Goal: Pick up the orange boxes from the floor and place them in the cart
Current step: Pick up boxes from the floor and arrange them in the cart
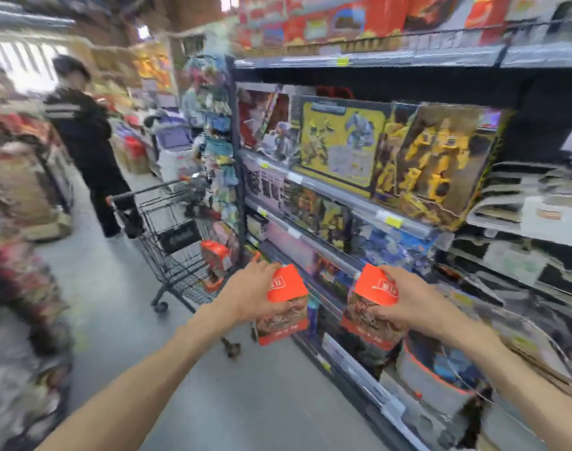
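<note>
Orange boxes (286,302), white logo, pic below

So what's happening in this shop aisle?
A person is standing in a toy aisle with an orange box in each hand: the left hand grips one orange box, and the right hand grips another orange box. Both are held up off the floor, beside the shelves. A shopping cart waits just ahead, with similar orange packages already in it. Another person in dark clothes stands farther down the aisle.
</note>
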Available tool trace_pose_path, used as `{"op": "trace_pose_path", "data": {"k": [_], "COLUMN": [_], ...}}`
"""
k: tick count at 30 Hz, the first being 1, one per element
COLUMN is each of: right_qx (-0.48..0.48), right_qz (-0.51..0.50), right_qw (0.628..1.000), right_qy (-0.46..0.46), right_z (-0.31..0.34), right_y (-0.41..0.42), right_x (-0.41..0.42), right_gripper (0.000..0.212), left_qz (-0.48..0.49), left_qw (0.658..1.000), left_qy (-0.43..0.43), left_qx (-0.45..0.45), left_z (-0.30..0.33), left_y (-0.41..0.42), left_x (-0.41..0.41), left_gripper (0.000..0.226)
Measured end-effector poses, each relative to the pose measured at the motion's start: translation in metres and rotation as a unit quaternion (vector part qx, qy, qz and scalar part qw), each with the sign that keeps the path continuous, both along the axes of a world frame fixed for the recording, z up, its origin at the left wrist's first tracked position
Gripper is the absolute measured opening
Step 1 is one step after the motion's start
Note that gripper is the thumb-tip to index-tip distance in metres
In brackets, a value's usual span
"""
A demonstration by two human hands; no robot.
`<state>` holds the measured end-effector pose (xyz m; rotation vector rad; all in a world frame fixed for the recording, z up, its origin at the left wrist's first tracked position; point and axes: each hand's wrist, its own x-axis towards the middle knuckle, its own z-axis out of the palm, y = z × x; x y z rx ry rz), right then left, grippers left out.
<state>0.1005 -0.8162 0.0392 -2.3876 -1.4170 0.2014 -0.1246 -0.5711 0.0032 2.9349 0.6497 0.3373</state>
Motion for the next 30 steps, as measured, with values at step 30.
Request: {"op": "trace_pose_path", "data": {"k": [30], "right_qx": [0.002], "right_qz": [0.347], "right_qw": [0.936], "right_qy": [0.05], "right_z": [-0.034], "right_y": [0.838], "right_x": [-0.157], "right_gripper": [0.072], "left_qz": [0.305], "left_qw": [0.952], "left_qy": [0.021], "left_qx": [0.016], "left_z": [0.004], "left_y": [0.639], "left_x": [-0.24], "left_gripper": [0.105]}}
